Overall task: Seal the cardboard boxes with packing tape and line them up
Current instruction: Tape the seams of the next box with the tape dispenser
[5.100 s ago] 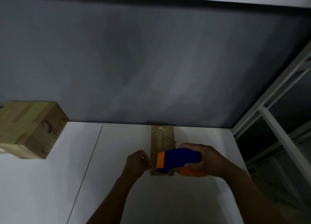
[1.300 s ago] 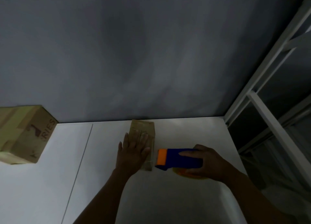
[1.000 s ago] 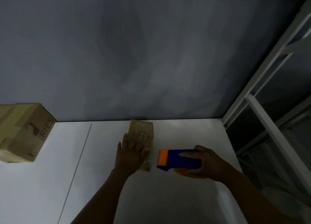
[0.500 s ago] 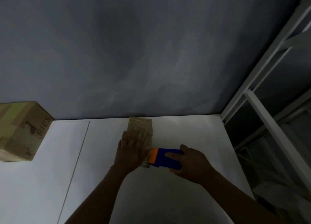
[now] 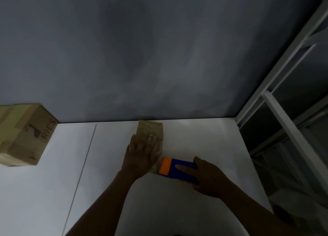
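On the white table (image 5: 195, 138) the small cardboard box (image 5: 150, 130) lies at 6 o'clock of frame centre, far end at the grey wall (image 5: 159, 58). The left hand (image 5: 142, 154) is flat on its top, fingers (image 5: 144, 138) straight, close together, pressing. At 4 o'clock of it the right hand (image 5: 209, 178) grips the tape dispenser (image 5: 174, 170), index finger laid along the top; the orange end is at the box's near right corner. The larger taped box (image 5: 26, 134) is at 9 o'clock, well apart. The white metal frame (image 5: 284, 125) is at 3 o'clock.
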Available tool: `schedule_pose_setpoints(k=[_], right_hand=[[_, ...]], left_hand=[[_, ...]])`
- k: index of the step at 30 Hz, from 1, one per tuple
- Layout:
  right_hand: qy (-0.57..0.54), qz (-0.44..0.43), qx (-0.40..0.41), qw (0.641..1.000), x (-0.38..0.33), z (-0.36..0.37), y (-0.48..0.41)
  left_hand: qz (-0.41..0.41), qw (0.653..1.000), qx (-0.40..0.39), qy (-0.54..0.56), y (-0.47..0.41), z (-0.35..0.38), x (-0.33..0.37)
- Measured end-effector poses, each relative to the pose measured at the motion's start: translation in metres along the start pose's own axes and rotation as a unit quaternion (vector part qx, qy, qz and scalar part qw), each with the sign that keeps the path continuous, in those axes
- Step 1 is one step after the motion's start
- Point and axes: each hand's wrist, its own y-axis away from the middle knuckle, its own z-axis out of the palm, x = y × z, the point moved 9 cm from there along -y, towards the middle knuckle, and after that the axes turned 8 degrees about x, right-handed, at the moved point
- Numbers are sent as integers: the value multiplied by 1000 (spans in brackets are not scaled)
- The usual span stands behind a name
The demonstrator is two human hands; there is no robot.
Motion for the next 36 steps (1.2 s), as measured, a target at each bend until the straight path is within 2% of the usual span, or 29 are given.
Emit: schedule_pose_setpoints(k=[2, 5, 7, 12, 15, 19, 22, 24, 26, 33, 36], right_hand=[[22, 10, -4, 1000, 3, -2, -1], [10, 7, 11, 1000, 10, -11, -2], [10, 12, -8, 1000, 17, -13, 0], [12, 19, -27, 999, 10, -7, -1], [21, 21, -28, 999, -2, -6, -10], [50, 14, -24, 998, -12, -7, -17], [52, 27, -22, 998, -26, -20, -21], [29, 50, -59, 997, -32, -25, -22], [26, 62, -62, 996, -33, -25, -22], [28, 95, -90, 991, -38, -30, -28], [37, 77, -103, 991, -41, -32, -32]], left_hand=[[22, 1000, 5, -2, 0, -2, 4], [103, 994, -1, -34, 1, 10, 6], [121, 991, 3, -50, 1, 12, 7], [94, 995, 2, -36, 2, -1, 11], [149, 988, 4, -48, 6, 4, 18], [101, 994, 20, -31, 3, 0, 11], [152, 987, 24, -38, 7, -5, 21], [161, 985, 56, -31, 6, -14, 23], [162, 984, 73, -20, 7, -19, 26], [165, 985, 24, -32, 9, -20, 29], [165, 985, 44, -20, 8, -30, 31]])
